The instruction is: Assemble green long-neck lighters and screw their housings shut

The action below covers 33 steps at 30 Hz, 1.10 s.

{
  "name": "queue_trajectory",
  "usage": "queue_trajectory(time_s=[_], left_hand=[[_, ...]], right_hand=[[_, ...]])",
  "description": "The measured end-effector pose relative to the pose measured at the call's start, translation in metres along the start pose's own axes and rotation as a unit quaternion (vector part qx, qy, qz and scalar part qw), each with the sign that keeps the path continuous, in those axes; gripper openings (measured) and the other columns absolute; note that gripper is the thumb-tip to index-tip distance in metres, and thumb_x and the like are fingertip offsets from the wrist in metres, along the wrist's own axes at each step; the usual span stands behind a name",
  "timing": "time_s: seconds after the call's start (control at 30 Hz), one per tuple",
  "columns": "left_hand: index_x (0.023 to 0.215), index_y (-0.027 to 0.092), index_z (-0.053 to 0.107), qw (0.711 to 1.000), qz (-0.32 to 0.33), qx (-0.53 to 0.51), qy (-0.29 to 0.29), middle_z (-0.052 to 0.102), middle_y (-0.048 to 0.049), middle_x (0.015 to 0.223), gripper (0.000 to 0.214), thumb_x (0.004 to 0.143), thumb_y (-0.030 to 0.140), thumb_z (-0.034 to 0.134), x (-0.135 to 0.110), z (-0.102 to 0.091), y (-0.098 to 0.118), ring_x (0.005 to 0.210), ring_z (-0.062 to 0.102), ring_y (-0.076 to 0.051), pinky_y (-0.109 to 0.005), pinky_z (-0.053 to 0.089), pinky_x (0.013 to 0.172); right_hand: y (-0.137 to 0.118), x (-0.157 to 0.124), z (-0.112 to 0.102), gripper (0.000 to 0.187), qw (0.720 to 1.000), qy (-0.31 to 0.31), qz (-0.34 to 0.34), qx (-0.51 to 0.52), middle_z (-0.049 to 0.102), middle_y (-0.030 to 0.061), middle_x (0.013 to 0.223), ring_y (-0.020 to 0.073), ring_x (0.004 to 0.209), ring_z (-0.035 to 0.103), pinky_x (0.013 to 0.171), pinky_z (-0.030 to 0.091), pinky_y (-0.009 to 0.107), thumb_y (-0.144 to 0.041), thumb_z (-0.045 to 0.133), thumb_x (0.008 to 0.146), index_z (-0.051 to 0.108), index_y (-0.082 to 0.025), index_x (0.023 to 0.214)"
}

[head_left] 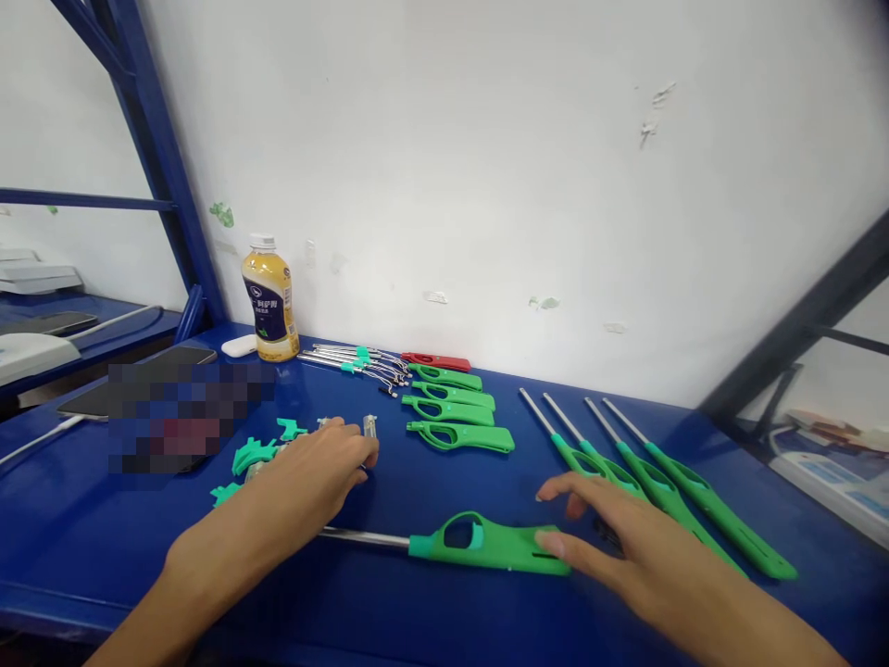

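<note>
A green long-nosed lighter (486, 545) with a metal tube lies across the blue table (389, 611) in front of me. My right hand (625, 547) rests at its handle end, fingers spread, thumb touching the green handle. My left hand (312, 477) lies palm down over small parts, its fingers reaching a small metal piece (370, 427) and loosely curled. Green plastic triggers (254, 456) lie just left of that hand.
Several assembled green lighters (667, 486) lie at the right. Green handle shells (458, 417) and one red one (437, 361) sit mid-table beside metal tubes (347, 359). A drink bottle (269, 301) stands by the wall. A phone (139, 380) lies left.
</note>
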State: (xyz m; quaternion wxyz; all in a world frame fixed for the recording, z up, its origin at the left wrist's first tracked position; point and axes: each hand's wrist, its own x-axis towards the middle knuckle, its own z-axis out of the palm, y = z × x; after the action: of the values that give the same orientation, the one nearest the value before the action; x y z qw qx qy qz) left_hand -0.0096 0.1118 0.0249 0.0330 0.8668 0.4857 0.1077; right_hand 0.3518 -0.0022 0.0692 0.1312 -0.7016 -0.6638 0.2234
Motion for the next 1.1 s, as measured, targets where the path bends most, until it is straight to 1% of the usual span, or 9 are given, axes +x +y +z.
queue_trajectory(time_s=[0.07,0.13,0.27,0.4,0.57,0.67,0.77,1.0,1.1], left_hand=[[0.102,0.027,0.073,1.000,0.004,0.006,-0.016,0.074,-0.0054,0.104,0.015,0.099,0.018,0.063,0.002,0.002,0.002,0.102,0.070,-0.026,-0.033,0.052,0.086],[0.103,0.026,0.072,0.999,0.003,0.014,-0.029,0.074,-0.0067,0.103,0.016,0.099,0.016,0.061,0.005,0.002,0.002,0.101,0.070,-0.027,-0.033,0.051,0.080],[0.112,0.025,0.068,0.999,-0.009,0.030,-0.045,0.074,-0.0092,0.107,0.021,0.099,0.013,0.056,0.011,0.002,0.000,0.098,0.071,-0.030,-0.035,0.047,0.073],[0.106,0.027,0.069,0.997,-0.008,0.033,-0.069,0.073,-0.0062,0.107,0.021,0.101,0.013,0.055,0.011,0.001,0.000,0.096,0.070,-0.028,-0.035,0.045,0.074],[0.104,0.028,0.068,0.995,-0.027,0.044,-0.085,0.073,-0.0052,0.105,0.019,0.102,0.015,0.055,0.011,-0.014,0.006,0.095,0.070,-0.027,-0.034,0.041,0.070],[0.108,0.027,0.069,0.994,-0.051,0.054,-0.076,0.073,-0.0070,0.109,0.021,0.103,0.016,0.051,0.013,-0.028,0.010,0.099,0.071,-0.029,-0.034,0.042,0.069],[0.103,0.025,0.072,0.993,-0.069,0.062,-0.078,0.073,-0.0087,0.107,0.024,0.101,0.016,0.050,0.014,-0.037,0.010,0.095,0.071,-0.030,-0.034,0.042,0.066],[0.111,0.030,0.074,0.995,-0.037,0.045,-0.086,0.072,-0.0051,0.110,0.026,0.099,0.015,0.056,0.011,-0.030,0.012,0.099,0.070,-0.028,-0.034,0.045,0.073],[0.106,0.029,0.073,0.996,-0.023,0.035,-0.078,0.073,-0.0044,0.107,0.024,0.098,0.013,0.056,0.011,-0.023,0.010,0.094,0.070,-0.026,-0.032,0.043,0.070]], right_hand=[[-0.004,-0.006,-0.007,0.052,0.999,0.038,-0.008,0.017,0.065,0.0021,0.097,0.0227,0.082,0.063,0.079,0.052,0.036,-0.077,0.051,0.092,0.066,-0.033,0.115],[-0.007,-0.012,-0.015,0.053,0.996,0.076,-0.010,0.047,0.056,-0.0011,0.084,0.0185,0.069,0.054,0.065,0.048,0.031,-0.080,0.045,0.095,0.060,-0.031,0.108],[-0.010,-0.022,-0.022,0.053,0.983,0.145,-0.012,0.114,0.051,-0.0043,0.081,0.0145,0.061,0.045,0.053,0.044,0.024,-0.082,0.046,0.096,0.046,-0.031,0.113],[-0.011,-0.025,-0.022,0.057,0.967,0.211,-0.001,0.141,0.046,-0.0063,0.074,0.0142,0.054,0.039,0.044,0.040,0.023,-0.085,0.049,0.092,0.040,-0.032,0.114],[-0.002,-0.025,-0.024,0.050,0.978,0.153,-0.010,0.143,0.047,-0.0061,0.079,0.0136,0.056,0.043,0.047,0.043,0.023,-0.078,0.051,0.097,0.040,-0.035,0.118],[0.003,-0.024,-0.025,0.048,0.976,0.159,0.005,0.148,0.045,-0.0057,0.082,0.0135,0.056,0.042,0.046,0.042,0.023,-0.078,0.049,0.099,0.042,-0.036,0.121],[0.003,-0.023,-0.024,0.050,0.975,0.166,0.008,0.146,0.045,-0.0053,0.082,0.0136,0.055,0.043,0.045,0.042,0.024,-0.079,0.049,0.097,0.043,-0.036,0.123],[-0.003,-0.024,-0.022,0.049,0.978,0.156,-0.002,0.136,0.051,-0.0036,0.084,0.0132,0.054,0.046,0.044,0.044,0.024,-0.076,0.049,0.100,0.047,-0.035,0.126],[-0.004,-0.024,-0.021,0.045,0.978,0.155,-0.011,0.138,0.052,-0.0035,0.084,0.0125,0.052,0.045,0.044,0.042,0.023,-0.073,0.049,0.101,0.048,-0.034,0.123]])
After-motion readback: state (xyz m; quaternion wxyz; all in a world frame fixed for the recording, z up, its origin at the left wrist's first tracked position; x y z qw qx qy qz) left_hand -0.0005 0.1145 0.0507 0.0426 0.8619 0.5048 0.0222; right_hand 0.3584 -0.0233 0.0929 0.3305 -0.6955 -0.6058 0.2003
